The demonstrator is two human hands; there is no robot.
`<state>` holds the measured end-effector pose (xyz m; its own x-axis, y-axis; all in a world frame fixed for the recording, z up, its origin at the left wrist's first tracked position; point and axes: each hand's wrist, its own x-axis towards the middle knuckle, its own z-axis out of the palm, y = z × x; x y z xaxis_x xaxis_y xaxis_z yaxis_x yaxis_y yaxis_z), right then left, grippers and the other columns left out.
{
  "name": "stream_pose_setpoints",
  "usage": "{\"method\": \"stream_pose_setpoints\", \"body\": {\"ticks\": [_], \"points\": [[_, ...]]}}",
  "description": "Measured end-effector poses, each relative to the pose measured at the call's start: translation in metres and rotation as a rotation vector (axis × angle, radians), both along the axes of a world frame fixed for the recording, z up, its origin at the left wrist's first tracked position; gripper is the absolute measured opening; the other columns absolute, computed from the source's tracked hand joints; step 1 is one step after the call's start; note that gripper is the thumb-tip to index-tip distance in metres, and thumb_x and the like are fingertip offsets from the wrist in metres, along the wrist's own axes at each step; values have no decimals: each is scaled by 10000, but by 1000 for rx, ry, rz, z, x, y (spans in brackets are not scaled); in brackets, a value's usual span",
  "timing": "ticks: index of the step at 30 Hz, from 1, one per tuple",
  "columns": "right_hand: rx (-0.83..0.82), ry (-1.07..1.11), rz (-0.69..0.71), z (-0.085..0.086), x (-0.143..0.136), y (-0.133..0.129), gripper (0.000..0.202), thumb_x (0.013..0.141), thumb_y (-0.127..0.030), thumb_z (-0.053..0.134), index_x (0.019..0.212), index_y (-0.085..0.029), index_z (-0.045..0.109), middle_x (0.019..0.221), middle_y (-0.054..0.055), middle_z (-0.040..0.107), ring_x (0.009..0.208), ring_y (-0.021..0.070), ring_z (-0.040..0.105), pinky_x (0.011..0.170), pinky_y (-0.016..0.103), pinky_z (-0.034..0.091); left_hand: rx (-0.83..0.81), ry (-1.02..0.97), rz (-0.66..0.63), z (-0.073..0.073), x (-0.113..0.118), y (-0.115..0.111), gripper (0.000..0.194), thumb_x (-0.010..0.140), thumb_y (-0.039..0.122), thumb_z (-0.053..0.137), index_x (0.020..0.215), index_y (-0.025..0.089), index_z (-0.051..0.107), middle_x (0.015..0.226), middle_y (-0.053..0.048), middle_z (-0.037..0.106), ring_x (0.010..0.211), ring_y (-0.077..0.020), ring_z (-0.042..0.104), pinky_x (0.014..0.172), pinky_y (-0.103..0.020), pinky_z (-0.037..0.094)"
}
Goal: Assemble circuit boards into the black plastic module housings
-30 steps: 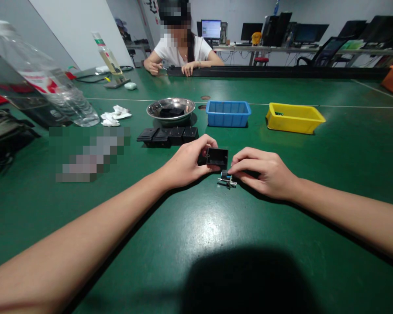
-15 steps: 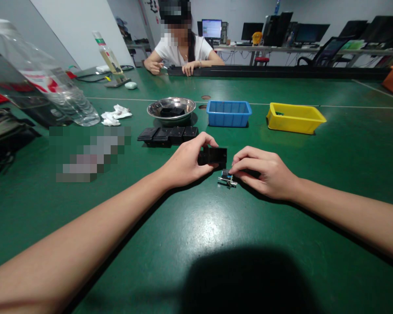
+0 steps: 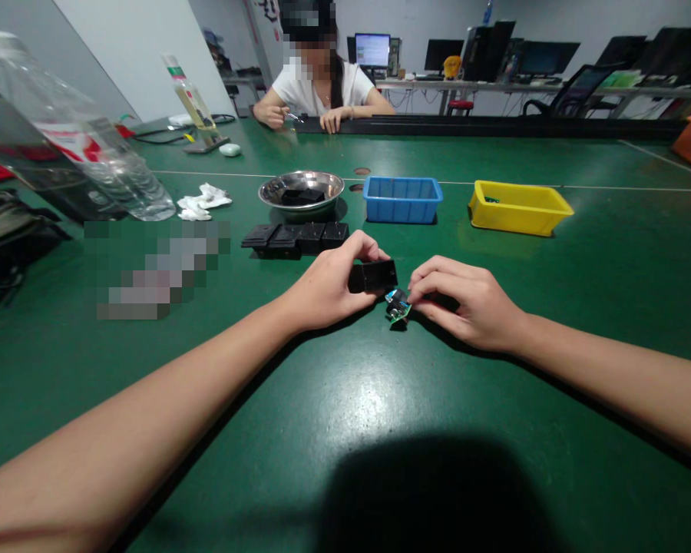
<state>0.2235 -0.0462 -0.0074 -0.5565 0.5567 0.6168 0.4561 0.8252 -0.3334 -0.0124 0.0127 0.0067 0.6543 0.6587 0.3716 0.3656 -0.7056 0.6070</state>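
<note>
My left hand (image 3: 339, 284) is closed round a small black plastic case (image 3: 378, 275), thumb below and fingers above, with one end facing right. To its right, my right hand (image 3: 461, 299) pinches the edge of a small circuit board (image 3: 399, 307) carrying blue, black and silver parts. The board is tilted just below the right end of the case; whether the two touch I cannot tell. Several black cases (image 3: 296, 240) stand in a row behind my left hand. More black pieces (image 3: 302, 197) lie in a steel bowl (image 3: 270, 197).
A blue bin (image 3: 403, 209) and a yellow bin (image 3: 518, 218) with a green piece inside stand beyond my hands. At left are a large plastic bottle (image 3: 100, 157), crumpled tissue (image 3: 203, 201) and a dark bag (image 3: 11, 238). A person (image 3: 325, 88) sits across the green table (image 3: 345, 399).
The circuit board has turned in my right fingers, so its green edge and components now show. The black case has tilted slightly in my left hand. Both hands stay nearly in place.
</note>
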Motion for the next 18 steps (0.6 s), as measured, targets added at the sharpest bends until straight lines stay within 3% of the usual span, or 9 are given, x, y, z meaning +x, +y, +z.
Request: {"method": "stream_pose_setpoints", "body": {"ticks": [8, 18], "points": [[45, 85, -36, 1, 0, -2, 80, 934, -130, 578, 918, -195, 622, 857, 57, 692, 801, 176, 645, 747, 318, 530, 197, 112, -43, -2, 1, -3, 273, 829, 240, 669, 1055, 199, 522, 1116, -80, 695, 995, -210, 673, 860, -316, 518], [34, 75, -59, 1, -2, -3, 68, 889, -134, 619, 915, -186, 653, 830, 46, 697, 747, 158, 640, 702, 283, 516, 328, 187, -131, 3, 5, -12, 218, 876, 233, 605, 1079, 189, 538, 1058, -81, 667, 979, -213, 628, 864, -317, 492]]}}
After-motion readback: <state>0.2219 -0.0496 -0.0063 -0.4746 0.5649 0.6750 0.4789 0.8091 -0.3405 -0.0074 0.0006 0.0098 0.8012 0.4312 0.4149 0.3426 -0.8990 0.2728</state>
